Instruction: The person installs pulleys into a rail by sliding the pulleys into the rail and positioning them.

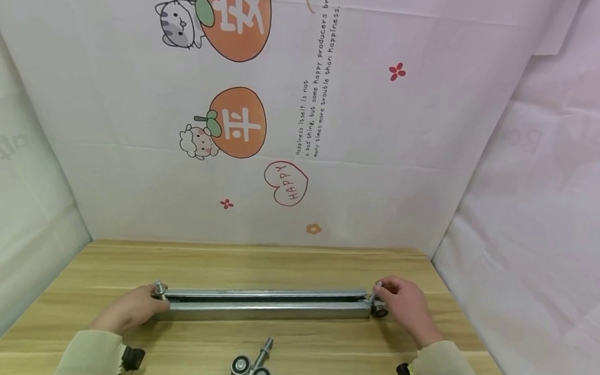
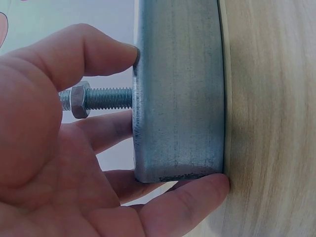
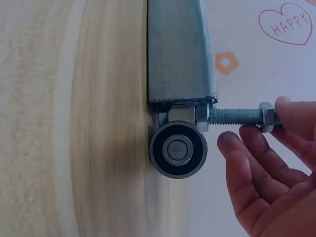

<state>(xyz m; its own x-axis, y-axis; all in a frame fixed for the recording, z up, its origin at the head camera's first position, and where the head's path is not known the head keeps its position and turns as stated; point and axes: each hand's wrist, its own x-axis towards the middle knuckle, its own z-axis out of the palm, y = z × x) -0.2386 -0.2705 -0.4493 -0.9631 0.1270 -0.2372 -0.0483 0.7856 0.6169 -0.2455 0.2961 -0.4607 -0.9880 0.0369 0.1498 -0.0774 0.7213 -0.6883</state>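
Note:
A long metal channel rail (image 1: 270,311), its slot facing up, lies across the wooden table. My left hand (image 1: 132,308) grips its left end, thumb on the upper edge and fingers around the end face in the left wrist view. There a threaded bolt (image 2: 109,98) with a nut sticks up out of the slot; whatever carries it is hidden inside the rail. At the right end, my right hand (image 1: 410,308) pinches the upright bolt of a roller trolley (image 3: 177,149) by its nut. One black-and-steel wheel shows outside the rail, while the trolley's front part sits at the opening.
Another roller trolley (image 1: 251,374) lies on the table in front of the rail, bolt tilted up. Printed white cloth (image 1: 361,203) walls off the back and both sides. Black wrist devices (image 1: 133,358) are worn at the sleeves.

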